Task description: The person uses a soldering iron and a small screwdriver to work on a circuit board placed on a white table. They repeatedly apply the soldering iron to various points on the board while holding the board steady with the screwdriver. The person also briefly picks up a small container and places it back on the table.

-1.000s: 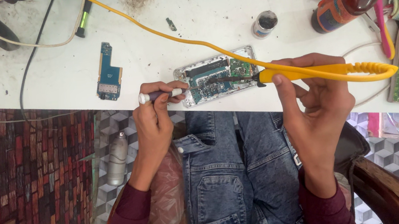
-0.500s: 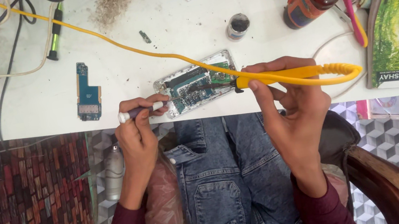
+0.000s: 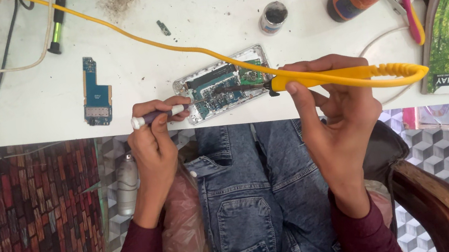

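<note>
- White, dusty tabletop (image 3: pixel 179 61) carries an opened device (image 3: pixel 224 84) with exposed circuit board at its near edge.
- Left hand (image 3: pixel 156 142), at 9 o'clock of the device, pinches a thin white-tipped tool (image 3: pixel 155 117).
- Right hand (image 3: pixel 335 109), at 3 o'clock, grips a yellow soldering iron (image 3: pixel 341 75), its tip on the board.
- Small blue board (image 3: pixel 95 93) lies at 9 o'clock, well apart.

The right hand (image 3: pixel 331 107) holds a yellow soldering iron (image 3: pixel 341 74), its tip on the opened device (image 3: pixel 224 84) at the white worktop (image 3: pixel 167 57) edge. The left hand (image 3: pixel 155 133) pinches a small white-tipped tool (image 3: pixel 155 117) beside it. A blue circuit board (image 3: pixel 95 93) lies apart.
</note>
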The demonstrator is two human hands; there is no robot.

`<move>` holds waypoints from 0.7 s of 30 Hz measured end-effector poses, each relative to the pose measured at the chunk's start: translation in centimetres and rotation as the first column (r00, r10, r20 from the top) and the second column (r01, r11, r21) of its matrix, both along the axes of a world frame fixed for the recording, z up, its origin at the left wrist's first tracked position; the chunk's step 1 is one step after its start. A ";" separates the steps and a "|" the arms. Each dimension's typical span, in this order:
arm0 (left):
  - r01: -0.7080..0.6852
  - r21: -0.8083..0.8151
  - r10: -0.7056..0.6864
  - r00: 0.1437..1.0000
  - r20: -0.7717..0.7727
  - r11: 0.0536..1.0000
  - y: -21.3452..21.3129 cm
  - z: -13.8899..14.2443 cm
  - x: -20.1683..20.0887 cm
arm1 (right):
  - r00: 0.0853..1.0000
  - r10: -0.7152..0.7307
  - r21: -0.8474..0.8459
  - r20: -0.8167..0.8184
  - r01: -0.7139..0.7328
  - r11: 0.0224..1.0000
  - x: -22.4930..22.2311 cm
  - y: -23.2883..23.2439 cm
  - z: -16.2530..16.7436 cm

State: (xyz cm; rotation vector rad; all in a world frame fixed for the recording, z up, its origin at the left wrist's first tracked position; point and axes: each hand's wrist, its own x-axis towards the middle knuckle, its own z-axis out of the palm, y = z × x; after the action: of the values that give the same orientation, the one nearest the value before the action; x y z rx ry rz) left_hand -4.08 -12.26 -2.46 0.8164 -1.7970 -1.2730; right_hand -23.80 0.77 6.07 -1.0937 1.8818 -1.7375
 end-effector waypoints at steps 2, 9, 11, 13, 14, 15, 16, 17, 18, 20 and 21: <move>-0.003 0.010 0.003 1.000 0.000 1.000 0.0 0.1 -0.1 | 1.000 0.000 -0.003 -0.011 0.000 1.000 -0.1 -0.1 -0.1; -0.004 -0.008 0.004 1.000 0.003 1.000 -0.1 0.3 -0.2 | 0.999 0.010 0.002 -0.046 -0.010 1.000 -0.4 0.0 -0.2; -0.003 -0.014 0.003 1.000 0.003 1.000 -0.1 0.3 -0.2 | 1.000 0.010 0.000 -0.023 -0.010 1.000 -0.3 0.0 -0.1; -0.004 -0.014 0.004 1.000 -0.002 1.000 -0.1 0.4 -0.2 | 1.000 0.012 -0.003 -0.012 -0.012 1.000 -0.3 -0.1 0.0; -0.004 -0.010 0.004 1.000 -0.006 1.000 -0.1 0.4 -0.3 | 1.000 0.014 -0.005 -0.012 -0.014 1.000 -0.3 -0.1 0.1; -0.004 -0.006 0.004 1.000 -0.009 1.000 -0.1 0.4 -0.3 | 1.000 0.016 -0.006 -0.011 -0.016 1.000 -0.3 -0.1 0.2; -0.004 -0.004 0.004 1.000 -0.014 1.000 -0.2 0.4 -0.3 | 1.000 0.015 -0.002 -0.016 -0.015 1.000 -0.3 -0.2 0.2; -0.004 -0.002 0.004 1.000 -0.018 1.000 -0.2 0.3 -0.4 | 1.000 0.014 0.001 -0.020 -0.013 1.000 -0.3 -0.2 0.3; -0.004 0.001 0.004 1.000 -0.022 1.000 -0.2 0.3 -0.3 | 1.000 0.012 0.007 -0.023 -0.012 1.000 -0.3 -0.2 0.3; -0.003 -0.020 0.002 1.000 -0.013 1.000 -0.2 0.2 -0.3 | 0.999 0.010 0.010 -0.030 -0.009 1.000 -0.4 -0.2 0.3; -0.001 -0.029 0.001 1.000 -0.007 1.000 -0.1 0.1 -0.2 | 0.999 0.007 0.013 -0.033 -0.007 1.000 -0.3 -0.1 0.3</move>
State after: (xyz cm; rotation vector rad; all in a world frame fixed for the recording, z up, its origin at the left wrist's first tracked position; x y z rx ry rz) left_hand -4.27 -12.41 -2.34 0.7962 -1.8052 -1.2448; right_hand -24.15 0.67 6.35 -1.1294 1.9034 -1.7111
